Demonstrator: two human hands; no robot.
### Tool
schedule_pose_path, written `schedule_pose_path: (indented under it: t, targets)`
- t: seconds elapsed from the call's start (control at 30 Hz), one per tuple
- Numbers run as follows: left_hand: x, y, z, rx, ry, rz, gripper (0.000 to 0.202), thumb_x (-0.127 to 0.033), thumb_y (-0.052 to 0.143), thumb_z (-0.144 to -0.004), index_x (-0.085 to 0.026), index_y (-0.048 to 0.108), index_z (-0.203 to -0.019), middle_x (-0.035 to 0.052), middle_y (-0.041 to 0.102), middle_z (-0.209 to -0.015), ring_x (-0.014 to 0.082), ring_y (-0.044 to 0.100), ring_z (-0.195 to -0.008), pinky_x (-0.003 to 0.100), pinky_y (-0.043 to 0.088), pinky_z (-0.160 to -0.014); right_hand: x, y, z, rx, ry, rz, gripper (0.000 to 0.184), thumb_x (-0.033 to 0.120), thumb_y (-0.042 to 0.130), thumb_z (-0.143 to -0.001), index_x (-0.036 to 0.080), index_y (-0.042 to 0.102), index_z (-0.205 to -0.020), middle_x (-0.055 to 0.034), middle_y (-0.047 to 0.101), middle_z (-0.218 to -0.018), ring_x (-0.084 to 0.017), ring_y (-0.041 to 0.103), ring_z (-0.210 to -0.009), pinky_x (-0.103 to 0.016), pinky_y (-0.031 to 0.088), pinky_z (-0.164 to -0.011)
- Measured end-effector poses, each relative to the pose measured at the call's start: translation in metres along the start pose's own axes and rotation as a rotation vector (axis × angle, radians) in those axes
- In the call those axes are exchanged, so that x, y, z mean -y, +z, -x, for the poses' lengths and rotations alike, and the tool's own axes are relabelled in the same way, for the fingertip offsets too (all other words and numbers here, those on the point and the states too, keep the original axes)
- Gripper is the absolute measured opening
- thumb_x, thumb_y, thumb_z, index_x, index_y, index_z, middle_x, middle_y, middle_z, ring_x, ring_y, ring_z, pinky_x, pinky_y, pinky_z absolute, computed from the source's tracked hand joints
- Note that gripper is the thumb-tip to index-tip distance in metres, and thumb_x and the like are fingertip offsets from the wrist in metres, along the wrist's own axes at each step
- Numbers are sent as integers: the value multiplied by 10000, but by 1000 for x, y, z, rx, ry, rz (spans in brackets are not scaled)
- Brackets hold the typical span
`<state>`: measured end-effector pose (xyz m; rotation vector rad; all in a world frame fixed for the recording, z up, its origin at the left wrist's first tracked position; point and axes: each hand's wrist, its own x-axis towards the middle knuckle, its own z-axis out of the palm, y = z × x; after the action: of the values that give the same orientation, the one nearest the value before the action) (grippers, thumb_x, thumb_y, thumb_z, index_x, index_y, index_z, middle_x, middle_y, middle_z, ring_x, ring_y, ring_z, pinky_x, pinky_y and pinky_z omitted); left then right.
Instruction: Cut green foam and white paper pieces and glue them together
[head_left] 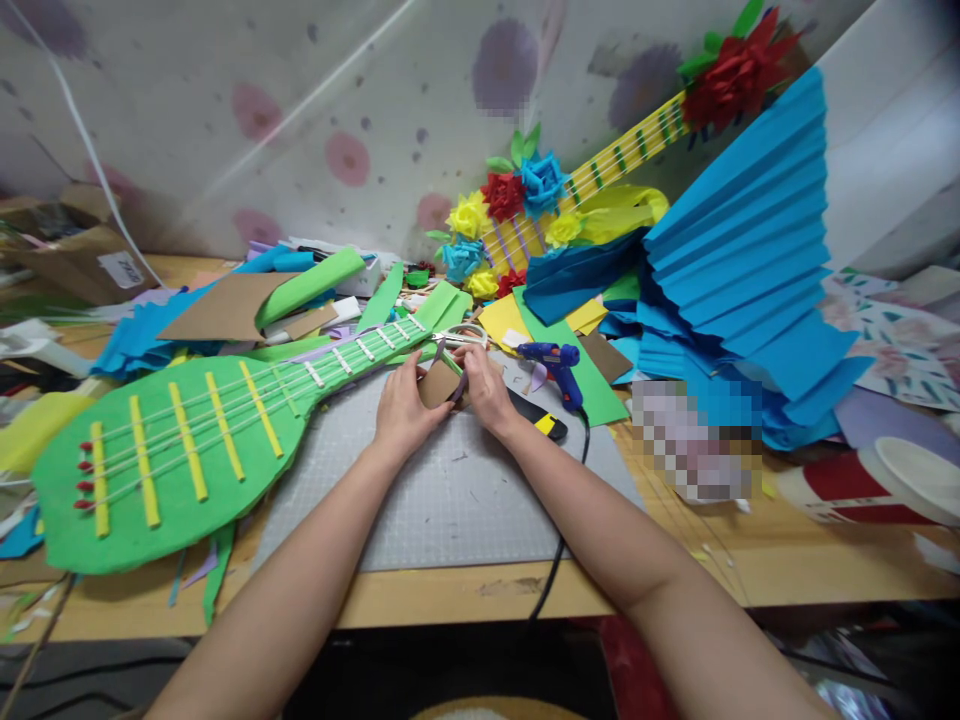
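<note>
My left hand [401, 405] pinches a small brown cardboard piece [439, 385] above the grey cutting mat [457, 500]. My right hand [484, 392] is closed on grey-handled scissors [457, 352], whose blades point up toward the neck of the green paper guitar [172, 450]. The scissors meet the cardboard between both hands. The guitar lies flat to the left, with yellow frets and white strings.
A blue glue gun [555, 365] lies just right of my hands, its black cord [559, 540] running over the table's front edge. A large blue pleated paper fan [742, 260], a yellow guitar with paper flowers [525, 215], paper scraps and a cardboard box [82, 260] crowd the back.
</note>
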<state>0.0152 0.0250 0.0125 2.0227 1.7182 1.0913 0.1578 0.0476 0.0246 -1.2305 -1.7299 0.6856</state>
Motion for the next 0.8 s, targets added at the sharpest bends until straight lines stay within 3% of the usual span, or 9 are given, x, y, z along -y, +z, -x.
schedule_pose_path:
  t: [0.27,0.4,0.57,0.67,0.8]
  targets:
    - [7,3,-3,-98,18,190,754,-294,715,-588,-198,368,-1251,76,489,-1038,216,511,-971,396,429,-887,-4,0,-2,16,24,69,365,461,255,-887,195,485,-984,-69,580,-964,-206,551,-904,-355,413,-832]
    - [8,3,-3,-144,33,208,648,-248,689,-604,-197,433,-1197,77,428,-1060,215,496,-1015,392,417,-920,-1,1,0,79,-21,60,431,488,328,-869,187,456,-1149,-85,587,-1067,-208,561,-961,-359,429,-853]
    - [9,-3,-6,-227,87,214,575,-210,683,-612,-205,471,-1147,74,454,-1083,227,466,-1078,393,402,-939,-4,5,0,96,-97,81,436,401,328,-888,175,431,-1247,-104,558,-1197,-199,531,-1080,-362,408,-930]
    - [10,-10,-9,-344,76,167,582,-260,699,-629,-195,465,-1158,81,493,-1095,233,459,-1090,404,367,-966,-6,7,0,34,-71,81,423,376,309,-901,174,464,-1238,-97,568,-1203,-200,529,-1106,-355,405,-944]
    - [12,-19,-7,-451,-14,181,623,-384,677,-670,-167,434,-1201,110,492,-1108,223,491,-1048,365,418,-898,0,7,0,0,-45,53,392,379,346,-896,197,523,-1193,-73,577,-1209,-198,531,-1116,-340,398,-956]
